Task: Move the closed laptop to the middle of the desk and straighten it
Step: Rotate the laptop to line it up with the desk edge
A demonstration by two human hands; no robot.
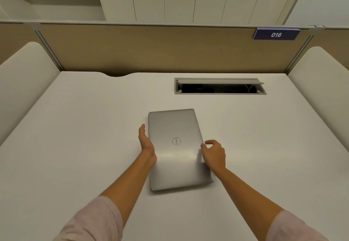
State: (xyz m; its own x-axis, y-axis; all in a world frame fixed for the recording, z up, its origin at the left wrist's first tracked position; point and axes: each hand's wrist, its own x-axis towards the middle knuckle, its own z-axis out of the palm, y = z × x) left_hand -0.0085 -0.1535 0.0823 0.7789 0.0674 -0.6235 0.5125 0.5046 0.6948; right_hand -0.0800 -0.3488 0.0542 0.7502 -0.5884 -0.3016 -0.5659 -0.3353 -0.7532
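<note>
Bracketing the closed laptop (177, 148), the left hand (146, 142) lies flat and spread along its left long edge; the right hand (214, 153), fingers curled, pinches the right edge. Grip sits mid-length; long axis runs away from the person, slightly skewed, near mid-tabletop (75, 127).

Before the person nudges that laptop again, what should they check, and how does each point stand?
1. Lid closed: ok, the laptop lies flat and shut.
2. Left hand placed: ok, open palm against the laptop's left edge.
3. Right hand placed: ok, fingers curled at its right edge.
4. Straight on the desk: not ok, it sits turned, skewed against the desk's edges.
5. Clear of the open cable hatch: ok, a gap remains.
6. Firmness of grip: cannot tell.
</note>
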